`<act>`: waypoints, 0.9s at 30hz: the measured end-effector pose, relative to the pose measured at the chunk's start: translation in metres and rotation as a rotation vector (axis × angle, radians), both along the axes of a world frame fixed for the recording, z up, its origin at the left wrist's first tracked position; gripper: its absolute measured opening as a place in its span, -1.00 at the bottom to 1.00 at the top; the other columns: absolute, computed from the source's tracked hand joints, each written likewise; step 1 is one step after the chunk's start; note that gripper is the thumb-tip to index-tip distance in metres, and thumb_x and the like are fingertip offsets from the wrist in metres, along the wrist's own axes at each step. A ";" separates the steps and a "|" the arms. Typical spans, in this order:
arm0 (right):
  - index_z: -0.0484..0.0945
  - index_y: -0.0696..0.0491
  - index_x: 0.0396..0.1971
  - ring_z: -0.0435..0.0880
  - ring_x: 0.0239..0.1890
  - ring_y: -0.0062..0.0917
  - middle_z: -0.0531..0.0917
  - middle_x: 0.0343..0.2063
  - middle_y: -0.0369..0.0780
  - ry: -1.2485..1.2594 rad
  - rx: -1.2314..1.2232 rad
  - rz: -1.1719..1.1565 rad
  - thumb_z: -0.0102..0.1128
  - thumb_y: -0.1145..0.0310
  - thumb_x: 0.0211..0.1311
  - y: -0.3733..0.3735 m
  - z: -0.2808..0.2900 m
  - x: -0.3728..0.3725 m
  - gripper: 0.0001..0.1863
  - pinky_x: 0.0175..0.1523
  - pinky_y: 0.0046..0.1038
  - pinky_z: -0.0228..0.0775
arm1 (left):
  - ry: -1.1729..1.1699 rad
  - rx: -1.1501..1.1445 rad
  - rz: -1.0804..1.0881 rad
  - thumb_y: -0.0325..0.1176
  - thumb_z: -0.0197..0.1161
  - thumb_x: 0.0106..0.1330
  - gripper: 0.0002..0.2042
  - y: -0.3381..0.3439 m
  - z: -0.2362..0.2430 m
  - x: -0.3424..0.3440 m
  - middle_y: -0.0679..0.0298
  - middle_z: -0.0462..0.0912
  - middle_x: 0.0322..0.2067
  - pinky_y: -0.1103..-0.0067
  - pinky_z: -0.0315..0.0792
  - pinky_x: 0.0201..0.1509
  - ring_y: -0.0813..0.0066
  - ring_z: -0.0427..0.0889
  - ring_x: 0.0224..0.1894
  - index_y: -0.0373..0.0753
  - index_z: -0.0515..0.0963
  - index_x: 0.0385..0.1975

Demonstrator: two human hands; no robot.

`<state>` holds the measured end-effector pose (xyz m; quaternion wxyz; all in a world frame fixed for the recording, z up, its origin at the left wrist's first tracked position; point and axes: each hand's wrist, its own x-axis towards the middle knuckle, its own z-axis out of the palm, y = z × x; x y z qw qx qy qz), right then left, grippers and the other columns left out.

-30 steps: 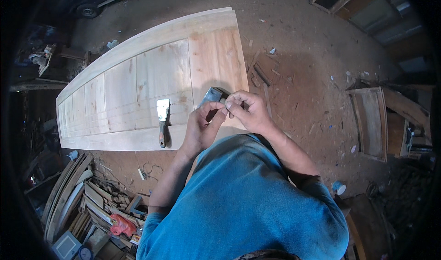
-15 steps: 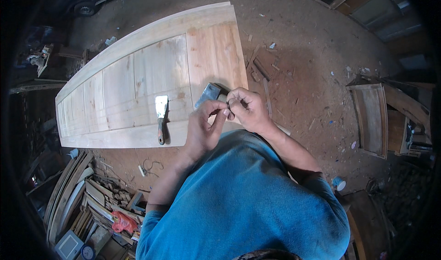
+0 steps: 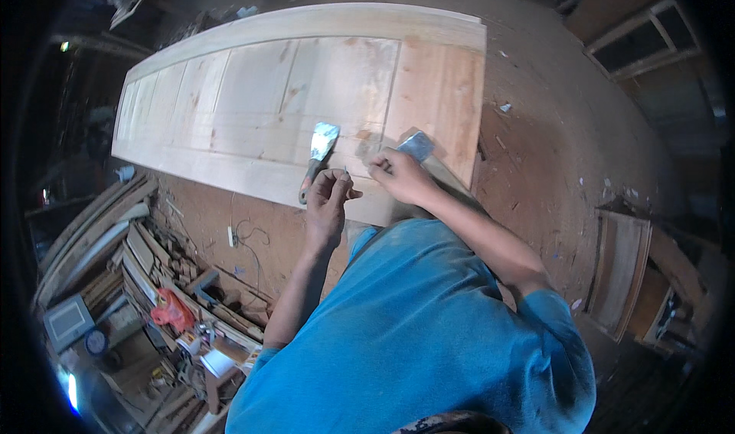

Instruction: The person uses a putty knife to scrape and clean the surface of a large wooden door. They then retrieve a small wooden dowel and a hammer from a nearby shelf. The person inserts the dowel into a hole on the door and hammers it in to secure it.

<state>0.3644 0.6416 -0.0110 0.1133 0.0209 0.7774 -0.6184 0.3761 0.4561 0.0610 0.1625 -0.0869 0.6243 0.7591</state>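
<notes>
A wooden panelled door (image 3: 253, 74) lies flat in front of me. My left hand (image 3: 329, 196) is raised over its near edge, thumb and fingers pinched on a tiny thin piece (image 3: 346, 171), too small to name. Close by on the right, my right hand (image 3: 402, 175) is closed with its fingertips curled; whatever is in them, if anything, is hidden. A putty knife (image 3: 325, 140) with a broad metal blade rests on the door just beyond my left hand. Beyond my right hand lies a flat, shiny blue-grey piece (image 3: 417, 146), partly covered by the hand.
Scrap wood (image 3: 145, 254) is heaped at the lower left, with a red plastic bag (image 3: 172, 309) on it. A wooden frame or drawer (image 3: 619, 269) stands at the right. Debris is scattered over the brown floor (image 3: 536, 196).
My hands were together at the fingertips and have now come apart, the left one moving leftward. The view has shifted and turned, so the door sits differently. The putty knife still lies on it.
</notes>
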 end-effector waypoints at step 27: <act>0.50 0.23 -0.18 0.65 -0.57 -0.63 0.69 -0.46 -0.19 -0.168 -0.012 0.078 0.03 0.30 0.53 -0.092 0.086 -0.005 -0.75 -0.51 -0.52 0.50 | 0.044 -0.048 0.359 -0.42 0.28 0.43 -0.86 -0.051 -0.048 -0.012 0.34 0.67 -0.35 0.69 0.48 -0.21 0.67 0.60 -0.34 -0.37 0.58 -0.17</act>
